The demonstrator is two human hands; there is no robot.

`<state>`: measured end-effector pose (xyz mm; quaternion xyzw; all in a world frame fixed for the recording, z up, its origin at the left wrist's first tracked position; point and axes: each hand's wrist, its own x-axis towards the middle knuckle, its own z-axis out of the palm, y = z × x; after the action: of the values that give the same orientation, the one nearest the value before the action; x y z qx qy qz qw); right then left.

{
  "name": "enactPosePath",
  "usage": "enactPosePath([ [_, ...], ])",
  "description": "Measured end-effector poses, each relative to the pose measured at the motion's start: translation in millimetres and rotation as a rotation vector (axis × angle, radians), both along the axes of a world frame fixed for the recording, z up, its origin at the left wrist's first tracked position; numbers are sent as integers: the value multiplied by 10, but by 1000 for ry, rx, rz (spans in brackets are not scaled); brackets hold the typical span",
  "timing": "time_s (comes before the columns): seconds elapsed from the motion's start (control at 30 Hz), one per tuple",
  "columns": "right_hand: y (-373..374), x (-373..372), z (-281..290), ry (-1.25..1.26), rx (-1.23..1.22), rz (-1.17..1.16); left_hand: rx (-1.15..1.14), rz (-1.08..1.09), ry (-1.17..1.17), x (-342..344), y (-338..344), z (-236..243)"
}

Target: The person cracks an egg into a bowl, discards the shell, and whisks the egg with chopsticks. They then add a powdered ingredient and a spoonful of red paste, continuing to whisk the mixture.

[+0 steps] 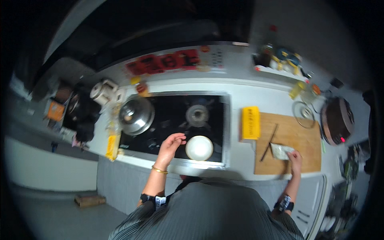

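My left hand (171, 146) hovers over the front of the black gas stove, its fingers loosely bent and apart, with nothing seen in them. Just right of its fingertips is a white round bowl (199, 148) with a thin brownish rim, at the stove's front edge. My right hand (295, 159) pinches the right end of a small pale packet (280, 151) over the wooden cutting board (308, 138). A dark thin stick, like a chopstick (269, 143), lies slantwise on the board, left of the packet. What the packet contains cannot be made out.
A lidded steel pot (136, 115) stands on the left burner; the right burner (197, 115) is bare. A yellow box (250, 123) stands at the board's left edge. Behind the board are a glass lid (304, 114) and a dark rice cooker (338, 121). A shelf (282, 73) holds bottles.
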<state>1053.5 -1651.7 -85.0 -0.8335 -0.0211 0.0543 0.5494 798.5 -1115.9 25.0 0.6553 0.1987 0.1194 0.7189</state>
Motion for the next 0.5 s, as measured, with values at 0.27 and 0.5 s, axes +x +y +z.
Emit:
enactPosePath([
  [0.27, -62, 355, -580, -313, -43, -282, -80, 696, 61, -607, 1169, -646],
  [0.5, 786, 3, 87, -293, 153, -219, 931, 693, 363, -463, 2434, -762],
])
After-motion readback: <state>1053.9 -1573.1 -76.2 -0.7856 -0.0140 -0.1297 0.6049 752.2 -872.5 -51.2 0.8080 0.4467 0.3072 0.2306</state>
